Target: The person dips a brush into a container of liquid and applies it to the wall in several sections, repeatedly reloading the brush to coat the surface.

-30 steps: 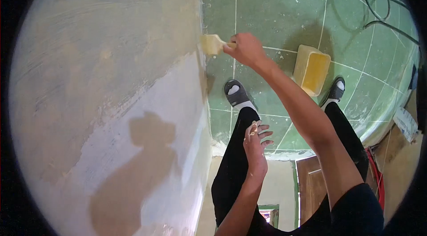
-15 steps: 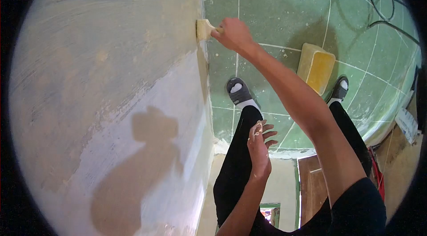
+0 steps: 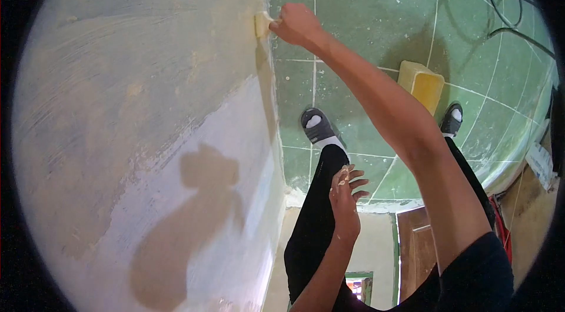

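My right hand [image 3: 296, 22] is closed round the handle of a brush [image 3: 262, 24], whose pale bristles touch the wall [image 3: 147, 88] beside the floor edge. A darker, wet-looking coat covers much of this wall, and a paler patch lies lower down. Near my left knee, my left hand [image 3: 346, 200] holds nothing; its fingers are apart and smeared with a whitish substance. On the floor, a yellowish rectangular container [image 3: 406, 74] is partly hidden behind my right forearm.
Green tiles [image 3: 365, 6] spotted with white form the floor. My sandalled feet stand on them, left [image 3: 316, 124] and right [image 3: 452, 118]. A dark cable [image 3: 500, 29] loops at upper right. Behind me are a brown door [image 3: 415, 244] and a red item [image 3: 501, 229].
My right hand and the brush have moved up and slightly left along the wall's edge. My right forearm now covers more of the container. My left hand has shifted slightly down.
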Demonstrator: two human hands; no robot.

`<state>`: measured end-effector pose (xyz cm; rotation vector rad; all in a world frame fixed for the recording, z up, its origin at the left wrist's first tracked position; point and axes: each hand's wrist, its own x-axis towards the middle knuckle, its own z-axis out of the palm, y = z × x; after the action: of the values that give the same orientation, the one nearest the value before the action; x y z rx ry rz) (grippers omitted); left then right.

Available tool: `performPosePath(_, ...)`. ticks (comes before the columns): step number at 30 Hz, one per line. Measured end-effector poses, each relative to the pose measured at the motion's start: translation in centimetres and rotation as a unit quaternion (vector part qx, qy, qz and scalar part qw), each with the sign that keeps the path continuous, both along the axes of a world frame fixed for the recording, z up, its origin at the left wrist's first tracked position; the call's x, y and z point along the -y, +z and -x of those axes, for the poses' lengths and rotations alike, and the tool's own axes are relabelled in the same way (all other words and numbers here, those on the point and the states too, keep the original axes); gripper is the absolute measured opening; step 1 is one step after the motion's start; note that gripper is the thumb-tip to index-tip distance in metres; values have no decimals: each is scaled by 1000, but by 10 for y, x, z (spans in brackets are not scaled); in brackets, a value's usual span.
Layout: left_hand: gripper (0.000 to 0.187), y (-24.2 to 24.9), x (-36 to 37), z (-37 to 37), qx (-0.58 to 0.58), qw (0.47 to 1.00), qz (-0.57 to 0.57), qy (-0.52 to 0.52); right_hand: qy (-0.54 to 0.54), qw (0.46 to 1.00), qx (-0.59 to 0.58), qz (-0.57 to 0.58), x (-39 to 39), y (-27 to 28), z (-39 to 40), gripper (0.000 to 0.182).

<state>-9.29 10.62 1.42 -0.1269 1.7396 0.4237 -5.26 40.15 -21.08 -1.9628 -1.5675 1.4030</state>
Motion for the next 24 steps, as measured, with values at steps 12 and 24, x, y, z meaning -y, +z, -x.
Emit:
performPosePath(12, 48, -4, 0, -1, -2, 1000, -7, -6, -67, 997, 25, 33, -22, -39, 11, 34)
performPosePath(24, 45, -3, -4, 2, -7, 1000, -18, -13, -3, 998, 67, -16, -65, -43, -29, 35)
